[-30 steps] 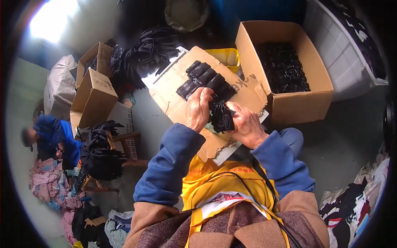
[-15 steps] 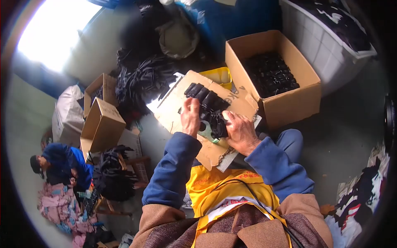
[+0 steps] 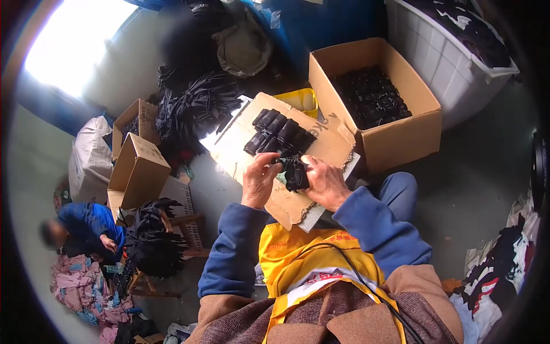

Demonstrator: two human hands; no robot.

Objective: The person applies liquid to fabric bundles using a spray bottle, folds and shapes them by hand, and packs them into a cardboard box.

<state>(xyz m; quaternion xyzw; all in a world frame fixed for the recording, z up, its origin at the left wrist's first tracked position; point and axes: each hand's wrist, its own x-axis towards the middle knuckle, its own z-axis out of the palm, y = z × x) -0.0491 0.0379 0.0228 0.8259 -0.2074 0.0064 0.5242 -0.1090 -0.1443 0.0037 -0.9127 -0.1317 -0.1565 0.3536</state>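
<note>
A small black cloth bundle (image 3: 296, 175) is held just above the near part of a cardboard sheet (image 3: 338, 135). My right hand (image 3: 326, 182) is closed round its right side. At its upper left, my left hand (image 3: 260, 179) pinches with thumb and forefinger; something pale green shows beside the fingertips, too small to make out. Rolled black bundles (image 3: 279, 131) lie side by side on the cardboard beyond my hands. A yellow apron (image 3: 321, 261) covers my lap.
An open cardboard box (image 3: 401, 135) of black bundles stands at right, beside a grey-white bin (image 3: 435, 69). Black cloth (image 3: 197, 109) is heaped beyond the cardboard. At left, a person in blue (image 3: 91, 226) sits by pink cloth (image 3: 77, 284) and smaller boxes (image 3: 137, 172).
My left hand has moved from the bundles to the held piece's upper left edge. A pale green ring seen between my hands half a second ago is now mostly hidden. The camera view has shifted.
</note>
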